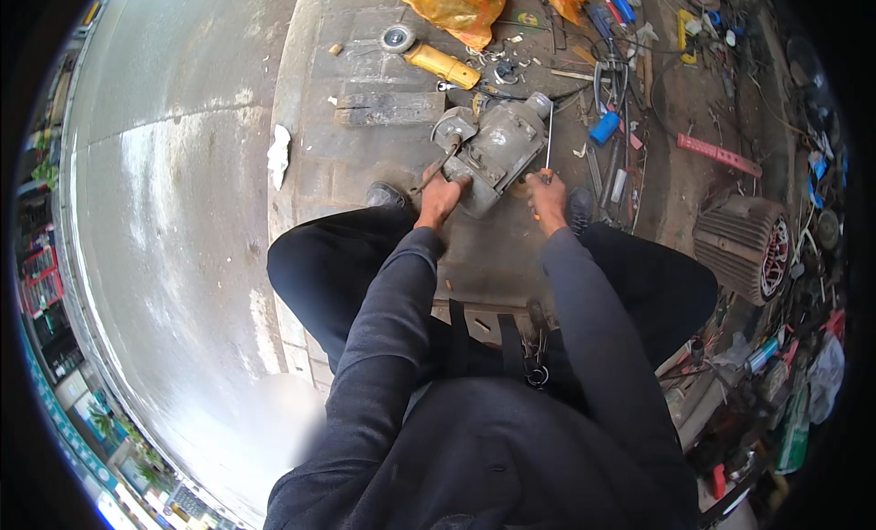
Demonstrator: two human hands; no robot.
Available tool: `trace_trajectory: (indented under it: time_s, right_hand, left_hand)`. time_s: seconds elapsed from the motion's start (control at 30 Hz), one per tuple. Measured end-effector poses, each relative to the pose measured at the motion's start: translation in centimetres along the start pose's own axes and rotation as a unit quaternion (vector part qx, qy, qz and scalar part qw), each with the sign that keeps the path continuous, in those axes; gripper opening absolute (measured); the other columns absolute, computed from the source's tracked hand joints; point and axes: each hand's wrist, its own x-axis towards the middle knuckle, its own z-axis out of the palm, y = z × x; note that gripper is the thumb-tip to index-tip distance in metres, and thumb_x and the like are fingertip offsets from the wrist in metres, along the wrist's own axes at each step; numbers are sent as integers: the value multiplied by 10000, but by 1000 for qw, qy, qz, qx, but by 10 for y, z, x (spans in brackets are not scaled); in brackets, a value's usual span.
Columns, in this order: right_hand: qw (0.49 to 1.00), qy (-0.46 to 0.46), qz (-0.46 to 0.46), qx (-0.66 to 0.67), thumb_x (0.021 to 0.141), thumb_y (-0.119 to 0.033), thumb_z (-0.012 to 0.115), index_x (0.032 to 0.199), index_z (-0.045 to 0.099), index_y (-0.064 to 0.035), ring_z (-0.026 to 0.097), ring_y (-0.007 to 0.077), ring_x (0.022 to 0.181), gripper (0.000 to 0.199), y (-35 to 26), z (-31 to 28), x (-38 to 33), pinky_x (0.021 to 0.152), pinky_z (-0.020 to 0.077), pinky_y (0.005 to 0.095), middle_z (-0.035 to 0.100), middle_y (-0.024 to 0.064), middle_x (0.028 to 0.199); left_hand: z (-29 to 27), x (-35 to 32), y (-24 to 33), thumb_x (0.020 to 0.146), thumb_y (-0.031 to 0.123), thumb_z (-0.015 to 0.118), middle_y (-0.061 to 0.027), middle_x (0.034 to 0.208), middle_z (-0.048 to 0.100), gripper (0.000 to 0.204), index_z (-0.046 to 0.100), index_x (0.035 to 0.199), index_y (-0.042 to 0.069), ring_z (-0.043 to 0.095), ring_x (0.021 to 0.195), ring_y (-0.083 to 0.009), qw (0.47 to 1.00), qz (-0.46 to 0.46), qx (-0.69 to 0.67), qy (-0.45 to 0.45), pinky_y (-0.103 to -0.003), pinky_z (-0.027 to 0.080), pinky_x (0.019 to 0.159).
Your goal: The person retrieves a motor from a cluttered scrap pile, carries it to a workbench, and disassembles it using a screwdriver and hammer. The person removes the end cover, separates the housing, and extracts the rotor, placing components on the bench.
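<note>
A grey, worn electric motor lies tilted on the ground between my feet, a round box on its left side. From that box a dark cable runs down past my left hand. This hand grips the near left end of the motor, its thumb against the casing and its fingers by the cable; the fingertips are partly hidden. On the motor's right side, my right hand is closed around the orange handle of a screwdriver. Its long thin shaft points away from me, alongside the casing.
Beyond the motor lie a wooden block, a yellow angle grinder and an orange sack. Tools, blue cylinders and scraps spread to the right, near a larger finned motor. A wet road runs along the left.
</note>
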Motion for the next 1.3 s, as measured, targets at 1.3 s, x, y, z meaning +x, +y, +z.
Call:
trace_trajectory:
  time_s: [1.3]
  right_hand:
    - [833, -300, -321, -336, 870, -248, 602, 991, 640, -20, 580, 159, 552, 260, -233, 336, 5, 424, 447, 375, 633, 71, 667]
  left_hand:
    - [45, 11, 25, 870, 79, 562, -136, 1234, 661, 258, 711, 1074, 27, 530, 1197, -364, 871, -208, -206, 394, -477, 389, 1074]
